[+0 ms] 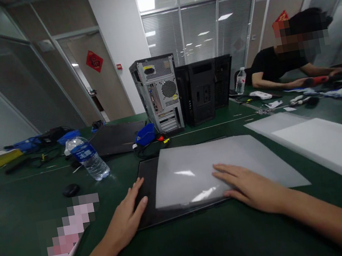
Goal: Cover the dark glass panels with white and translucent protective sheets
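Note:
A flat black panel (146, 184) lies on the green table in front of me, mostly covered by a translucent grey plastic bag (198, 167). My left hand (127, 217) rests flat, fingers spread, on the panel's left edge. My right hand (250, 186) lies palm down on the bag's near right part, pressing it against the panel. Neither hand grips anything.
A water bottle (89, 158) and a black mouse (71, 189) sit to the left. Two computer towers (160, 94) stand behind, with a blue tray (145, 134). White foam sheets (329, 146) lie right. A co-worker (282, 66) works at the far right.

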Demonstrator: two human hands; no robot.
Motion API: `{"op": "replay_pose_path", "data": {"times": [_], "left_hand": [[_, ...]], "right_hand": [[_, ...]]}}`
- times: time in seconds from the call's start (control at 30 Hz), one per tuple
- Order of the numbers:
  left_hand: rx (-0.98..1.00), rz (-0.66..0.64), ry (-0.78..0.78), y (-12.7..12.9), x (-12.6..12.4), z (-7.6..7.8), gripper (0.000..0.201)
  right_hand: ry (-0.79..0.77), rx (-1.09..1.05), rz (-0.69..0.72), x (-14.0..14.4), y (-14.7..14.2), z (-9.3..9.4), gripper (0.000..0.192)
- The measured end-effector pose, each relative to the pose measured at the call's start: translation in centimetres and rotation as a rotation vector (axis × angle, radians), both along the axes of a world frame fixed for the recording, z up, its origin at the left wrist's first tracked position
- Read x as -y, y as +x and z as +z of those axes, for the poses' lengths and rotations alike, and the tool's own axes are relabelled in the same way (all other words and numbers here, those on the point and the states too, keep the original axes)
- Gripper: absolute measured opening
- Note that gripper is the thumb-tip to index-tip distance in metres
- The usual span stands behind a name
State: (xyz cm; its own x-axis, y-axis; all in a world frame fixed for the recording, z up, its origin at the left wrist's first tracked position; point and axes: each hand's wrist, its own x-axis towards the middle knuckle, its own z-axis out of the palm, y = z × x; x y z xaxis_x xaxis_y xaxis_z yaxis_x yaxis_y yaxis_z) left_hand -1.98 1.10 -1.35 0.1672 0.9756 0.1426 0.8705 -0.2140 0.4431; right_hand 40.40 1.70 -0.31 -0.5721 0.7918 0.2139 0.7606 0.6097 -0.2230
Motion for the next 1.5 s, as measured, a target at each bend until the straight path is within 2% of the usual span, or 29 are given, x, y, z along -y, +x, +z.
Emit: {"op": "replay_pose_path", "data": {"times": [0.1, 0.23, 0.3, 0.47, 0.57, 0.63, 0.7, 0.8, 0.9, 1.03, 1.27, 1.43, 1.5], "left_hand": [[-0.005, -0.04, 0.021, -0.3, -0.1, -0.1, 0.066], [-0.093, -0.101, 0.033, -0.3, -0.3, -0.4, 0.074], [-0.109, -0.117, 0.034, -0.3, -0.3, -0.3, 0.074], [-0.104, -0.193, 0.039, -0.6, -0.1, 0.4, 0.059], [-0.131, -0.211, 0.038, -0.6, -0.2, 0.4, 0.046], [-0.147, -0.184, 0.051, -0.5, -0.4, 0.4, 0.042], [-0.148, -0.141, 0.068, -0.5, -0.5, 0.4, 0.043], [-0.129, -0.106, 0.09, -0.6, -0.5, 0.3, 0.041], [-0.123, -0.095, 0.089, -0.9, -0.5, 0.4, 0.046], [-0.123, -0.087, 0.056, -1.0, -0.4, 0.6, 0.058], [-0.109, -0.167, 0.051, -0.9, 0.1, 1.0, 0.054], [-0.124, -0.239, 0.056, -0.7, 0.4, 1.0, 0.052], [-0.147, -0.239, 0.054, -0.5, 0.5, 1.1, 0.05]], "right_hand": [[-0.015, -0.016, 0.056, 0.4, -0.4, -0.1, 0.054], [0.074, -0.011, -0.095, -0.7, 1.1, 0.3, 0.048], [0.057, -0.004, -0.149, -1.2, 2.2, 0.4, 0.047], [-0.075, -0.049, -0.017, -1.2, 3.3, 0.4, 0.049], [-0.034, -0.049, 0.008, -1.4, 3.2, 0.4, 0.049], [0.071, -0.016, -0.097, -2.0, 3.6, 0.2, 0.048], [0.169, 0.027, -0.27, -2.7, 4.5, -0.2, 0.05], [0.17, 0.061, -0.446, -3.6, 6.2, -0.8, 0.053], [0.066, 0.005, -0.488, -4.2, 7.3, -1.2, 0.052], [-0.019, -0.1, -0.599, -4.4, 7.2, -1.2, 0.054], [0.025, -0.125, -0.597, -4.2, 6.8, -1.6, 0.054], [0.013, -0.121, -0.733, -4.6, 8.5, -2.0, 0.073], [-0.011, -0.134, -0.746, -4.9, 9.1, -2.2, 0.075]]}}
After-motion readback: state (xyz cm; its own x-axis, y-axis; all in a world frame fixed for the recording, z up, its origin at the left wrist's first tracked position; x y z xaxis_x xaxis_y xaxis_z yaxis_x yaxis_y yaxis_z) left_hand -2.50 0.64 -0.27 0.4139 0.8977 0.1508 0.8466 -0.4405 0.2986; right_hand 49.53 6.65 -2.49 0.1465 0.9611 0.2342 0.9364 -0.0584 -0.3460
